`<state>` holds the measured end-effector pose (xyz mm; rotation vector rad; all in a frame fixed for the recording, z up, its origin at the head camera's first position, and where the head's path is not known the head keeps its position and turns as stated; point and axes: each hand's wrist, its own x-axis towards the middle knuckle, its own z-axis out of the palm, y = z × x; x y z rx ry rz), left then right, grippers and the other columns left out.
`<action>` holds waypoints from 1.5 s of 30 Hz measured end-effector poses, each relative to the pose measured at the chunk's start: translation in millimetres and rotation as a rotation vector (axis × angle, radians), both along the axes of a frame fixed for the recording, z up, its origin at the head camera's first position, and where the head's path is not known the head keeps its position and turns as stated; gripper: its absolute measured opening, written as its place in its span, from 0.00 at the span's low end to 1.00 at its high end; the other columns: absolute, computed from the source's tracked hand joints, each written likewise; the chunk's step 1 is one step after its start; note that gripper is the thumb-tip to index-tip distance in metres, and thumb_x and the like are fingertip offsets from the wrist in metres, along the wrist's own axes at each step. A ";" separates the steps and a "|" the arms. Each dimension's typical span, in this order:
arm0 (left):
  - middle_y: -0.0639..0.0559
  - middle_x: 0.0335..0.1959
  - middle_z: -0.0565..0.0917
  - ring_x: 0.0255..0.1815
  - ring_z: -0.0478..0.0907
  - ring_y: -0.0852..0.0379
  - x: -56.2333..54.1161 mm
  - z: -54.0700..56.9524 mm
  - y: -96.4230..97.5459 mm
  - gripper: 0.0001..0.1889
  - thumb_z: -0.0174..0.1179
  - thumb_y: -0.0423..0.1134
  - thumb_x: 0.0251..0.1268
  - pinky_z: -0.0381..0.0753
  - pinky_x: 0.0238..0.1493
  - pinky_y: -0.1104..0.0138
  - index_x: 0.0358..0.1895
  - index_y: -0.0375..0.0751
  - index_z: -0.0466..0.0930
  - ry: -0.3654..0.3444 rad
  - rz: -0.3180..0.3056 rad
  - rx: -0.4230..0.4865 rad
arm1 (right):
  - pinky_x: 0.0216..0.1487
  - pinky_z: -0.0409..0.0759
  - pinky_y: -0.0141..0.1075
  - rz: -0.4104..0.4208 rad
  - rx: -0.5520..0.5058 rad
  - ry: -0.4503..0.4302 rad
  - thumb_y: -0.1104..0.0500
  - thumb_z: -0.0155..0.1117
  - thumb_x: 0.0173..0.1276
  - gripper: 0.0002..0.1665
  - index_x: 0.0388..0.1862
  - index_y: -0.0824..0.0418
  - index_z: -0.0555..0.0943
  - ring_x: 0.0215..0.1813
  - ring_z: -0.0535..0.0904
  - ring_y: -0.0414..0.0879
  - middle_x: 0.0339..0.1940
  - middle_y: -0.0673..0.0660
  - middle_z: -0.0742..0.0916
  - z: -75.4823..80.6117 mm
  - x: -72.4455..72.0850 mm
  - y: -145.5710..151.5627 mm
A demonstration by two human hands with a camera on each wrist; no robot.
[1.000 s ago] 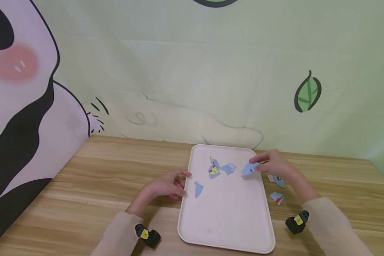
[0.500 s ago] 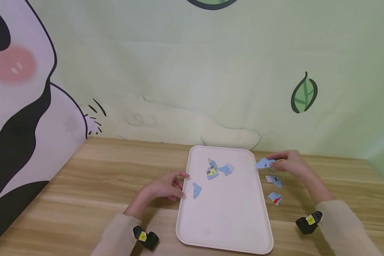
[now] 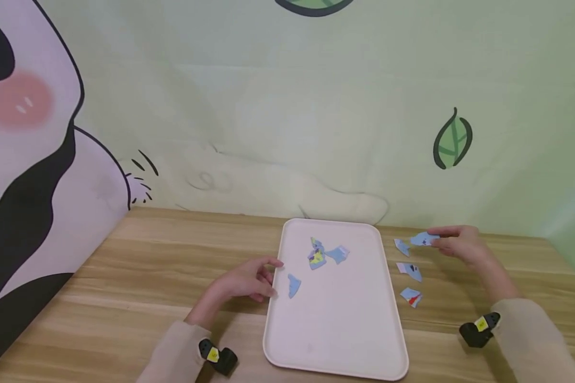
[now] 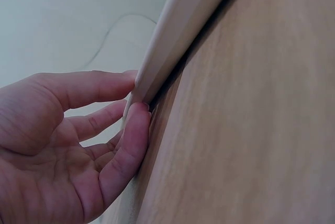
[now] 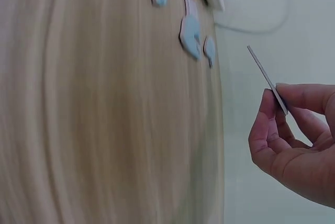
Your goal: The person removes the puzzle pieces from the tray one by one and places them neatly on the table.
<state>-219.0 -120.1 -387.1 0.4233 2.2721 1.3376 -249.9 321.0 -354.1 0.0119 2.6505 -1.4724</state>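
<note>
Away to the right of the white tray (image 3: 345, 340), my right hand (image 3: 460, 246) pinches a light blue puzzle piece (image 3: 422, 239) by its edge. The right wrist view shows this piece (image 5: 263, 72) edge-on between thumb and fingertips, raised above the table. My left hand (image 3: 244, 277) rests its fingertips against the tray's left side; in the left wrist view its loosely bent fingers (image 4: 104, 85) touch the outer wall. On the tray lie a blue-and-yellow cluster (image 3: 318, 254), a blue piece (image 3: 337, 254) beside it, and a small blue piece (image 3: 294, 285) near the left rim.
Right of the tray, three loose pieces form a rough column on the wooden table (image 3: 196, 234): a small blue one (image 3: 402, 247), a blue-and-pink one (image 3: 410, 271) and a blue-and-red one (image 3: 411, 296). A printed cloth wall (image 3: 249, 106) stands behind the table.
My right hand has carried the blue piece rightward from over the tray to beyond its right edge, past the loose column. The left hand has stayed at the tray's side.
</note>
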 end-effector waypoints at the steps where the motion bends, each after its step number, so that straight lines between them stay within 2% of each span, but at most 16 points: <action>1: 0.43 0.34 0.73 0.29 0.73 0.55 0.0 -0.1 0.0 0.29 0.64 0.27 0.50 0.80 0.29 0.64 0.59 0.36 0.66 -0.001 0.003 -0.002 | 0.41 0.79 0.30 -0.005 -0.002 -0.006 0.64 0.58 0.63 0.28 0.58 0.79 0.66 0.34 0.75 0.28 0.44 0.56 0.81 -0.2 -0.3 1.9; 7: 0.43 0.35 0.73 0.29 0.73 0.55 1.3 0.1 -0.5 0.30 0.64 0.26 0.48 0.81 0.28 0.64 0.59 0.35 0.66 -0.008 0.014 0.001 | 0.39 0.79 0.30 -0.043 -0.061 -0.049 0.65 0.59 0.61 0.30 0.58 0.80 0.64 0.33 0.75 0.29 0.35 0.46 0.81 -3.1 -2.3 12.0; 8: 0.43 0.35 0.73 0.29 0.73 0.55 1.6 0.2 -0.5 0.30 0.64 0.26 0.48 0.81 0.28 0.64 0.59 0.35 0.66 -0.009 0.013 0.005 | 0.38 0.79 0.29 -0.052 -0.078 -0.062 0.65 0.60 0.60 0.25 0.55 0.76 0.71 0.32 0.75 0.29 0.33 0.43 0.81 -4.6 -3.3 15.2; 12: 0.43 0.35 0.73 0.30 0.73 0.54 1.7 0.6 0.4 0.31 0.64 0.26 0.48 0.81 0.29 0.63 0.59 0.35 0.66 -0.009 0.009 0.012 | 0.35 0.79 0.29 -0.083 -0.090 -0.086 0.65 0.62 0.58 0.24 0.53 0.75 0.73 0.31 0.75 0.31 0.31 0.41 0.80 -6.6 -3.6 21.1; 14: 0.43 0.35 0.73 0.30 0.73 0.54 0.7 0.2 1.0 0.31 0.64 0.26 0.48 0.81 0.29 0.63 0.59 0.35 0.66 -0.011 0.007 0.015 | 0.35 0.79 0.30 -0.103 -0.073 -0.105 0.65 0.62 0.58 0.16 0.47 0.65 0.80 0.32 0.75 0.31 0.31 0.40 0.80 -8.5 -5.0 25.0; 15: 0.43 0.35 0.73 0.30 0.73 0.54 0.5 0.2 1.2 0.30 0.64 0.26 0.48 0.81 0.29 0.63 0.59 0.35 0.66 -0.010 0.006 0.015 | 0.36 0.79 0.30 -0.106 -0.046 -0.103 0.64 0.61 0.59 0.21 0.51 0.71 0.76 0.32 0.74 0.32 0.34 0.45 0.81 -8.2 -4.4 24.3; 18: 0.43 0.35 0.73 0.29 0.73 0.55 0.4 0.2 0.9 0.30 0.64 0.26 0.48 0.81 0.29 0.63 0.59 0.35 0.65 -0.008 0.003 0.017 | 0.35 0.78 0.32 -0.104 0.025 -0.110 0.62 0.61 0.59 0.20 0.51 0.68 0.78 0.34 0.73 0.36 0.44 0.58 0.81 -10.4 -4.6 25.2; 21: 0.43 0.35 0.73 0.29 0.73 0.55 0.1 0.0 0.9 0.30 0.64 0.26 0.48 0.81 0.29 0.63 0.59 0.35 0.65 -0.009 0.004 0.015 | 0.34 0.77 0.33 -0.086 0.095 -0.098 0.62 0.59 0.60 0.26 0.55 0.74 0.71 0.35 0.72 0.38 0.55 0.69 0.74 -10.6 -2.7 22.9; 32: 0.43 0.35 0.73 0.30 0.73 0.55 -0.2 1.6 2.5 0.30 0.64 0.26 0.49 0.81 0.30 0.63 0.59 0.36 0.65 -0.014 0.011 0.003 | 0.28 0.74 0.33 -0.067 0.170 -0.082 0.63 0.59 0.59 0.25 0.54 0.75 0.72 0.31 0.69 0.40 0.51 0.68 0.76 -14.3 -3.8 25.3; 38: 0.43 0.35 0.73 0.30 0.73 0.55 -2.0 1.1 3.8 0.30 0.64 0.26 0.49 0.81 0.29 0.63 0.59 0.35 0.65 -0.008 0.006 0.007 | 0.25 0.71 0.33 -0.060 0.214 -0.059 0.64 0.59 0.58 0.24 0.52 0.75 0.73 0.26 0.69 0.41 0.41 0.60 0.80 -13.6 -3.7 27.4; 45: 0.43 0.34 0.73 0.29 0.73 0.55 -2.1 -2.3 1.6 0.30 0.64 0.26 0.49 0.80 0.28 0.64 0.59 0.35 0.66 -0.002 -0.001 0.009 | 0.26 0.74 0.33 -0.050 0.250 -0.041 0.65 0.60 0.57 0.22 0.49 0.76 0.74 0.27 0.71 0.41 0.43 0.68 0.80 -18.3 -5.1 27.9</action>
